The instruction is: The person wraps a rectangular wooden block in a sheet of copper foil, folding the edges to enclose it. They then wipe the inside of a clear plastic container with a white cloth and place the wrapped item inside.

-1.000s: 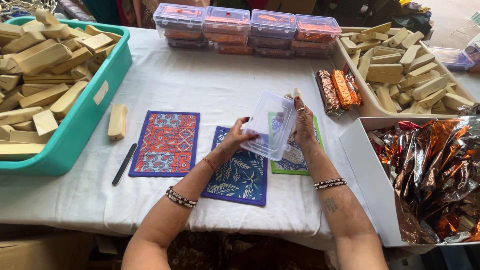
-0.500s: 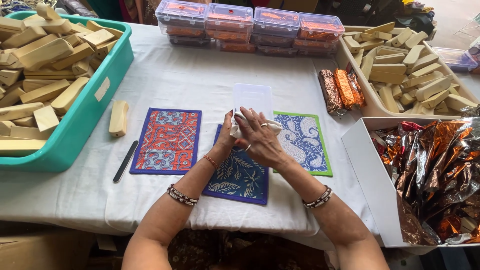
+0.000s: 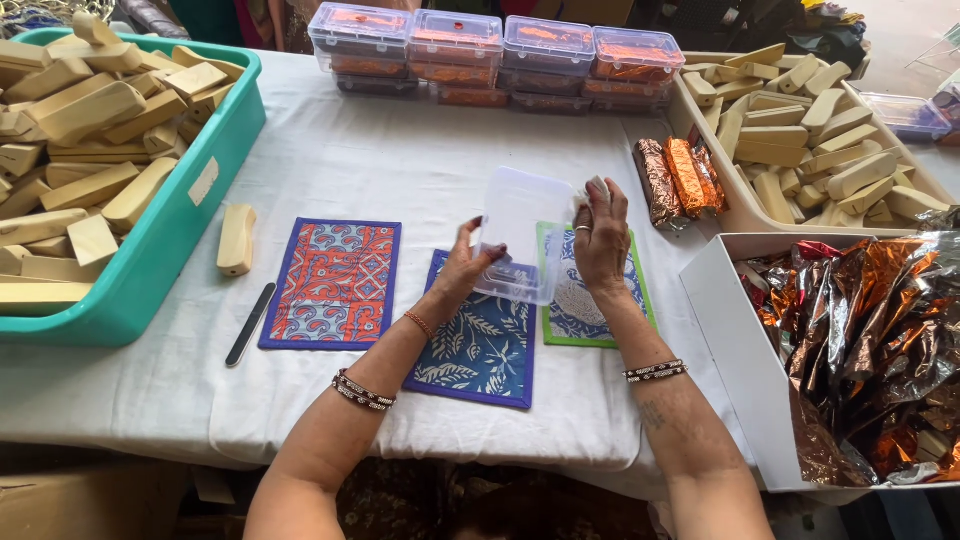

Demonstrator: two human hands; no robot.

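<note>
- Four clear lidded boxes filled with orange-wrapped pieces are stacked at the far edge of the white-clothed table, so that part of the work is judged already done
- One empty clear plastic box is held up above the mats, tilted on edge, with nothing seen inside it; filling it is judged not yet begun
- Three foil-wrapped pieces are laid side by side in the near corner of the beige tray, just right of the raised box, wrapped but not boxed
- Many bare wooden blocks are left in that tray, and more are heaped in the teal crate at the left, so much is judged left to wrap
- Crumpled copper foil is piled in the white carton at the right
- The left hand is raised from a bent wrist, its fingers closed on the box's lower left edge
- The right hand is held upright, fingers pointing up, pinching the box's right side together with a small pale scrap that cannot be identified
- Three patterned mats are spread beneath the hands, with a single block and a dark file lying apart at the left
</note>
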